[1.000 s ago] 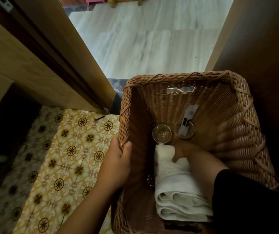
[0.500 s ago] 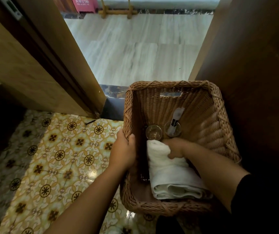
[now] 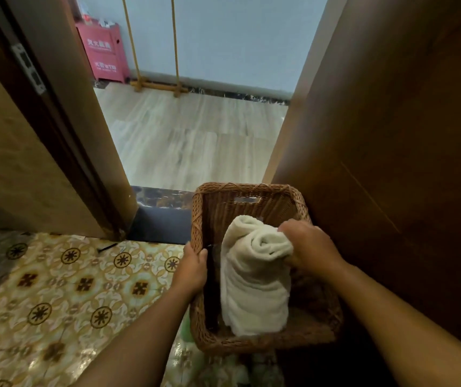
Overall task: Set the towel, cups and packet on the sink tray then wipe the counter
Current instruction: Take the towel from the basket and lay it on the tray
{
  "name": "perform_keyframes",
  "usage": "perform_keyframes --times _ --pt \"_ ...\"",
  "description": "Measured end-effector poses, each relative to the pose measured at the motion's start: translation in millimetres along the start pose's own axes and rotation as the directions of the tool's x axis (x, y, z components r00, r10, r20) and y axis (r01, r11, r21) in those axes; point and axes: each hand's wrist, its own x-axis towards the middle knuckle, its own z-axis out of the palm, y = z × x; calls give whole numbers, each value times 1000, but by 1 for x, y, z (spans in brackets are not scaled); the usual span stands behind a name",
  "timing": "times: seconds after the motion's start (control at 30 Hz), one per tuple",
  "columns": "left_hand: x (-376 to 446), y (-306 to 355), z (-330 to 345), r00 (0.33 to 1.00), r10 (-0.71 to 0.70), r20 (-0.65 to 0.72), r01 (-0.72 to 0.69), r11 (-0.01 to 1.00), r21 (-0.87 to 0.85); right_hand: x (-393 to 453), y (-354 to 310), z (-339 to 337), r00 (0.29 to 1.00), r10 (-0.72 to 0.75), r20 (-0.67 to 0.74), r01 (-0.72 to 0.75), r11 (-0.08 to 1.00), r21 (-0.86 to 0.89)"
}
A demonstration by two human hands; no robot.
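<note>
A brown wicker basket (image 3: 251, 191) sits low in front of me, against a dark wooden panel. My right hand (image 3: 309, 247) grips the upper end of a rolled white towel (image 3: 254, 291), which is raised and tilted up out of the basket. My left hand (image 3: 193, 268) holds the basket's left rim. The towel hides the cups and the packet.
Patterned yellow floor tiles (image 3: 64, 286) lie to the left. A wooden door frame (image 3: 56, 135) stands at the left and a dark wooden panel (image 3: 391, 163) at the right. Through the doorway is pale plank flooring (image 3: 190, 141) and a red box (image 3: 106, 54) at the wall.
My right hand has closed on the towel and lifted its far end up out of the basket. The view has pulled back and upward; the cups are now covered.
</note>
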Motion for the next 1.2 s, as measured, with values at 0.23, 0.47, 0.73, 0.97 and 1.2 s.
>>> perform_keyframes --times 0.23,0.47,0.73,0.97,1.2 --pt "17 6 -16 989 -3 151 3 1000 4 -68 -51 -83 990 -122 -77 110 984 -141" --pt "-45 75 -63 853 498 160 -482 867 -127 -101 -141 -221 965 -107 -239 115 993 21" --pt "-189 40 -184 891 420 172 -75 511 -857 17 -274 -266 932 -218 -290 238 971 34" --pt "-217 -83 -301 896 196 -399 -410 711 -571 157 -465 -138 879 -469 -83 476 870 131" --pt "-224 -186 -397 811 -71 -580 -398 659 -638 225 -650 -37 732 -676 89 647 729 222"
